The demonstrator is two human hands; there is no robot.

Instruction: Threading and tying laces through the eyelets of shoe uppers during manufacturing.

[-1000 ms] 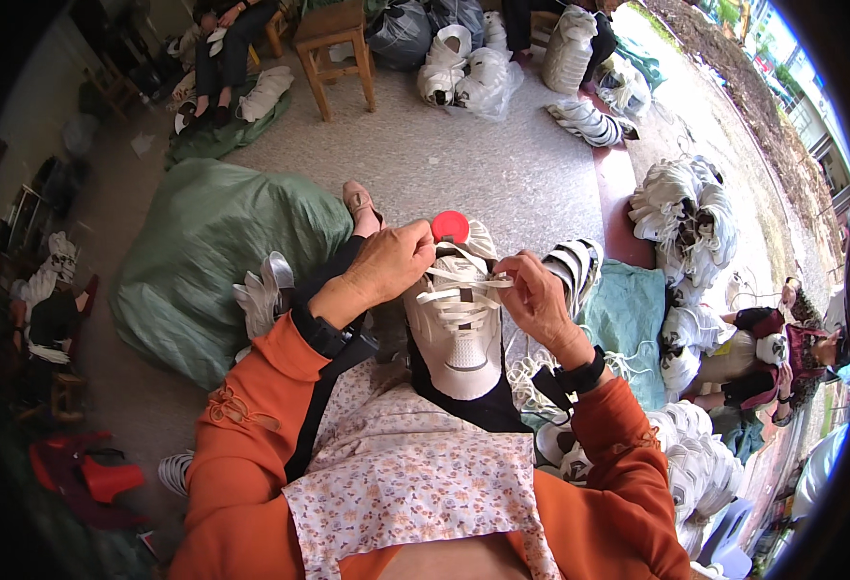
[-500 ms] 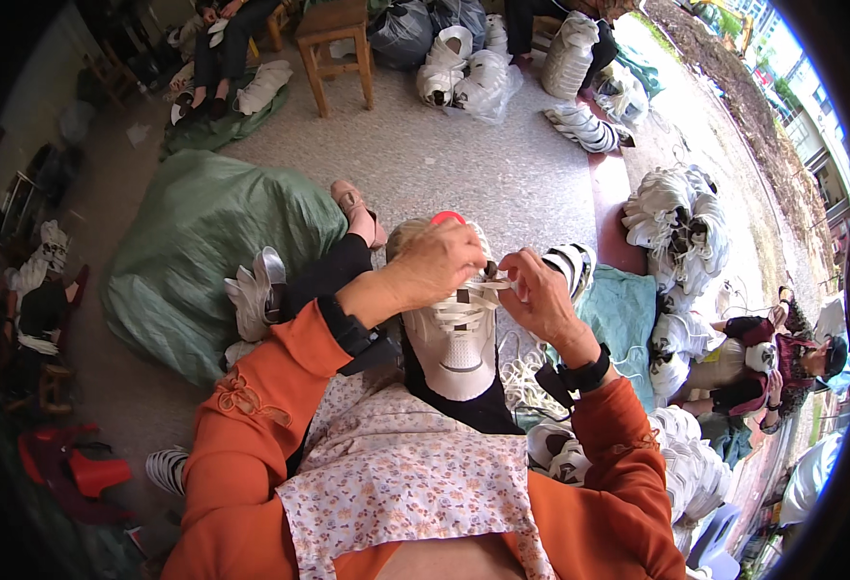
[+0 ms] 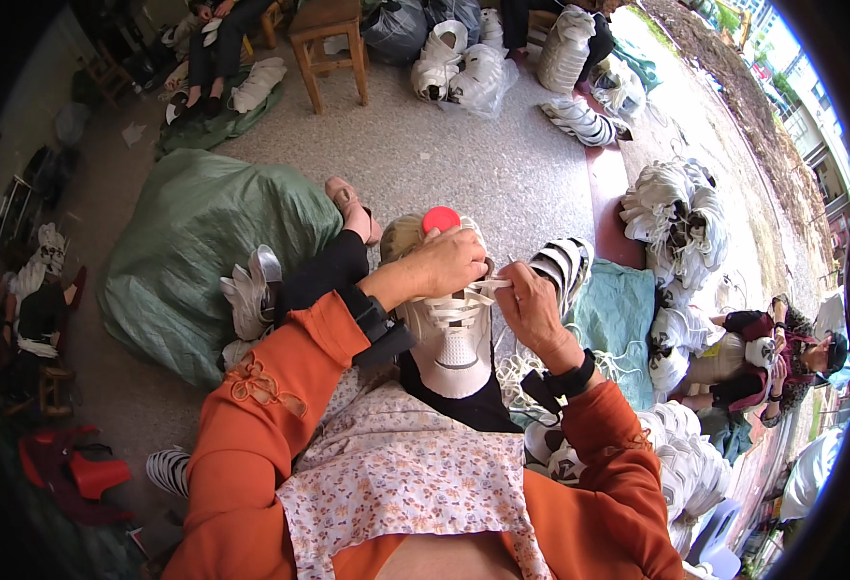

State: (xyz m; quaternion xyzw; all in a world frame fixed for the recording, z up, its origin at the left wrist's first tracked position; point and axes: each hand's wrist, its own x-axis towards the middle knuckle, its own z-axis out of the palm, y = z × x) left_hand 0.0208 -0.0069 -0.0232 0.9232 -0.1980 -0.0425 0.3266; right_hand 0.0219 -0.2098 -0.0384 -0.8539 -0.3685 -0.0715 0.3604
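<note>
A white shoe upper (image 3: 452,350) rests over my lap, its perforated toe toward me and white laces crossing its upper part. My left hand (image 3: 444,263) lies over the far, ankle end, fingers bent and closed at the edge beside the top lace rows; its fingertips are partly hidden. Between the two hands runs a white shoelace (image 3: 484,286). On the right side of the upper, my right hand (image 3: 535,311) pinches this lace between thumb and fingers. A round red disc (image 3: 440,220) shows just beyond my left hand.
At left bulges a large green sack (image 3: 207,256). Loose white laces (image 3: 521,379) and a teal cloth (image 3: 614,324) lie at right, near stacked white uppers (image 3: 676,217). A wooden stool (image 3: 326,43) stands ahead. Another person (image 3: 782,362) sits at far right.
My right hand has turned and closed in on the lace, drawing it sideways. My left hand has shifted slightly down, exposing more of the red disc.
</note>
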